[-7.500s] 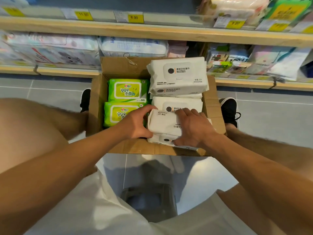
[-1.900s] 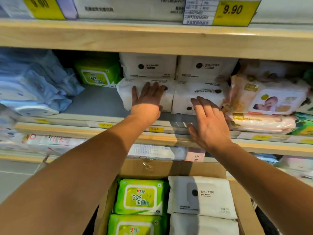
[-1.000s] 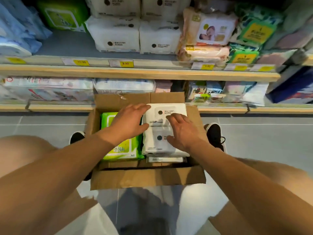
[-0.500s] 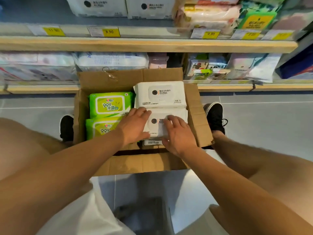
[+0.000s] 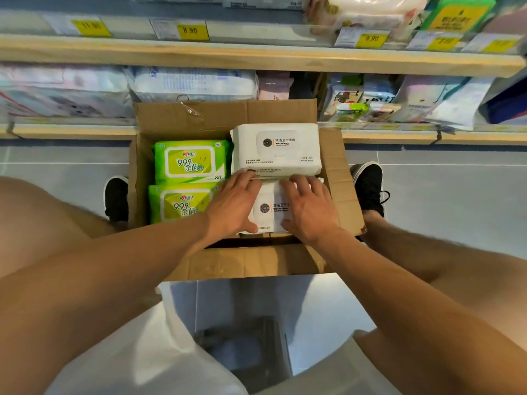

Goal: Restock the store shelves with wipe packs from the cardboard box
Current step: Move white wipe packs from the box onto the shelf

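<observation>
I observe both hands on one white wipe pack (image 5: 269, 208) in the near right part of the cardboard box (image 5: 245, 263). The left hand (image 5: 233, 205) grips its left end, the right hand (image 5: 309, 208) its right end, fingers curled over the far edge. Beyond the fingertips lies a second white pack (image 5: 275, 148). Left of the grip sit two green packs (image 5: 189, 162). The shelf (image 5: 256, 57) runs beyond the box.
</observation>
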Motion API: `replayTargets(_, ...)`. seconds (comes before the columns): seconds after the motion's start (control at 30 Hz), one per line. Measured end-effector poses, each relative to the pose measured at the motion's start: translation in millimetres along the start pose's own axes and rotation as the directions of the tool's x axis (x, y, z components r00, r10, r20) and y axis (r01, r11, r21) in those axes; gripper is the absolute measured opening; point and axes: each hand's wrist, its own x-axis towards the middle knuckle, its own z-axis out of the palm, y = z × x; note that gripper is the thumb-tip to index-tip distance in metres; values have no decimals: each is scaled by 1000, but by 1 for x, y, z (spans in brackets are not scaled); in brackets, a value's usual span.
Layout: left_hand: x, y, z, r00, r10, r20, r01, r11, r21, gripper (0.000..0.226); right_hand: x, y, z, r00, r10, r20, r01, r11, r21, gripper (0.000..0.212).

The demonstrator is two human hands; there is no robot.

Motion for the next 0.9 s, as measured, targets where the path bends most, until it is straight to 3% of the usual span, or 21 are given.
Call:
replayTargets(0.2,-20,1,-4,980,191,-48,-188,980,64,66,18,-4,3,956,-24,293,51,995,-85,122)
replayTargets(0.33,-28,-5,-5,971,223,-82,-223,975,16,61,34,-6,-6,923,-8,386,-13,999,52,122)
replayTargets(0.43,-27,-10,-7,967,238,-85,-243,969,-46,48,41,-8,-8,898,1,440,-29,998,57,107)
replayTargets(0.53,-17,-15,-27,988,114,-103,-135,963,-232,41,38,-14,-10,924,-29,381,26,1000,13,95)
replayTargets(0.67,4,-33,-62,953,-119,-278,-1,918,-398,37,17,-14,-14,977,-97,192,112,991,-71,93)
replayTargets(0.77,18,-37,-74,924,-170,-343,14,911,-413,41,2,-5,-14,997,-76,-27,73,994,-82,87)
replayTargets(0.9,43,-30,-71,952,-131,-277,24,933,-359,53,-3,14,-4,981,-44,-191,28,996,-88,84)
